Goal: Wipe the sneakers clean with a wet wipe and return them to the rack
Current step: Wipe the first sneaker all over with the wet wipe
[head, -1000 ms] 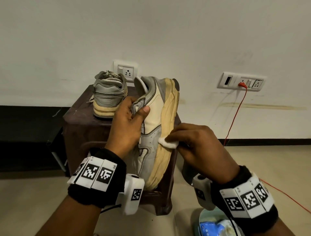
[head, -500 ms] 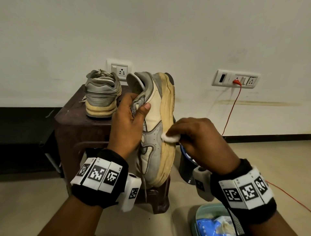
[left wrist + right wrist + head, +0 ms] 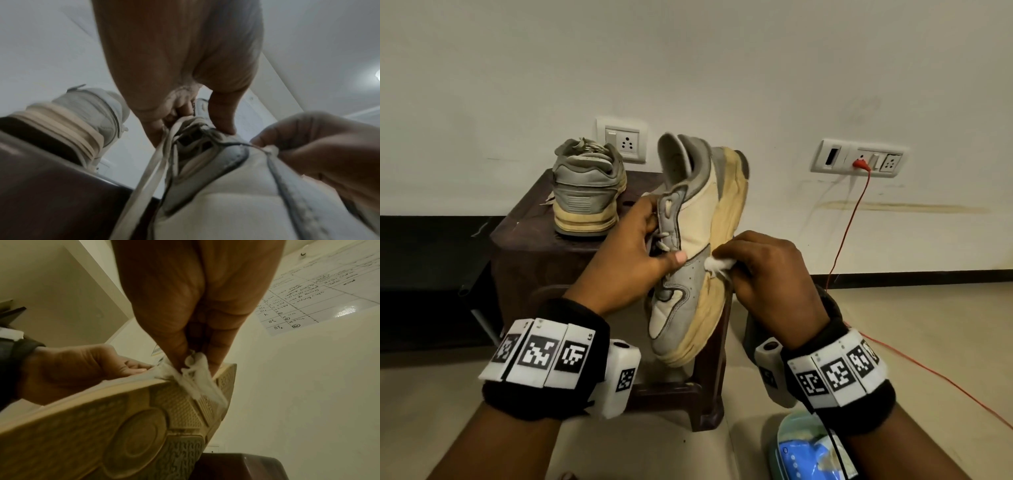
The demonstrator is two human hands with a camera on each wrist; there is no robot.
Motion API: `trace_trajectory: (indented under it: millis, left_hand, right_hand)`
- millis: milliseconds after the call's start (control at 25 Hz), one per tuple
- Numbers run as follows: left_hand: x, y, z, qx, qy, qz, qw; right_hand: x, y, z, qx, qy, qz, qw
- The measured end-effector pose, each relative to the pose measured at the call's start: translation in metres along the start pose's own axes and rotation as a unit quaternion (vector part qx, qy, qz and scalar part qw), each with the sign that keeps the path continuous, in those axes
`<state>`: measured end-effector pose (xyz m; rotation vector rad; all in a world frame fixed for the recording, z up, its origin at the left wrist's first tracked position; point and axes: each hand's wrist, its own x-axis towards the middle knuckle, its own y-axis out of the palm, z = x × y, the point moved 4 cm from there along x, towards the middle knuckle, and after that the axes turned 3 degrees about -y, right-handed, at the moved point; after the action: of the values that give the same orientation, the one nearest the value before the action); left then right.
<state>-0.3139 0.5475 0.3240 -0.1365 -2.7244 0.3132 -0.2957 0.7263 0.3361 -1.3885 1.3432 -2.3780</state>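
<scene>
Two sneakers are in play, and only one is in hand: the held sneaker sits at the centre of the head view, its long axis running from the heel at upper centre down to the toe at lower centre, sole edge turned toward the right of the frame. The left hand grips it at the lace area, fingers curled in among the laces and thumb pressed on the grey side panel. The right hand pinches a bunched wet wipe between thumb and fingertips, and the wipe touches the shoe where the grey panel meets the yellowed midsole, just right of the left thumb. The uncleaned length of midsole appears to run up and down from that contact, so I judge the next stroke should follow the shoe's long axis, with the right hand the nearer one to do it. The other sneaker stands upright on the dark stool at centre left, heel toward the camera, well apart from both hands. The right wrist view shows what the head view cannot: the patterned outsole and the wipe's loose tail draped over the sole edge. The left wrist view shows the fingers hooked in the laces. A wipes pack lies at lower right.
</scene>
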Motion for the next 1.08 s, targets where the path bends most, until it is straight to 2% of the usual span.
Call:
trace_trajectory:
  millis: [120, 280, 560, 640, 760, 840, 920, 1080]
  left_hand:
    - [-0.002, -0.002, 0.004, 0.092, 0.011, 0.0, 0.996]
    - [-0.002, 0.007, -0.002, 0.081, 0.037, -0.025, 0.996]
    - [0.002, 0.001, -0.004, -0.027, 0.024, -0.083, 0.996]
    - [0.001, 0.003, -0.006, -0.036, 0.024, -0.071, 0.997]
    - [-0.001, 0.017, -0.009, -0.018, 0.022, -0.035, 0.999]
    - [-0.002, 0.024, -0.012, -0.003, 0.019, -0.023, 1.0]
    - [-0.002, 0.023, -0.012, -0.003, 0.022, -0.034, 0.999]
    - [-0.001, 0.016, -0.013, 0.025, 0.024, -0.055, 0.998]
  right_hand:
    - [0.002, 0.003, -0.002, -0.017, 0.013, -0.01, 1.0]
    - [0.005, -0.003, -0.001, -0.012, 0.03, -0.057, 0.998]
    - [-0.009, -0.024, 0.017, 0.037, -0.051, 0.073, 0.995]
    - [-0.011, -0.022, 0.019, 0.014, -0.058, 0.052, 0.997]
    - [-0.004, -0.02, 0.013, -0.017, -0.036, -0.036, 0.999]
    - [0.002, -0.02, 0.01, -0.011, -0.025, -0.061, 0.998]
    - [0.003, -0.02, 0.011, 0.005, -0.035, -0.03, 0.999]
    - [-0.006, -0.018, 0.027, -0.003, -0.098, 0.094, 0.991]
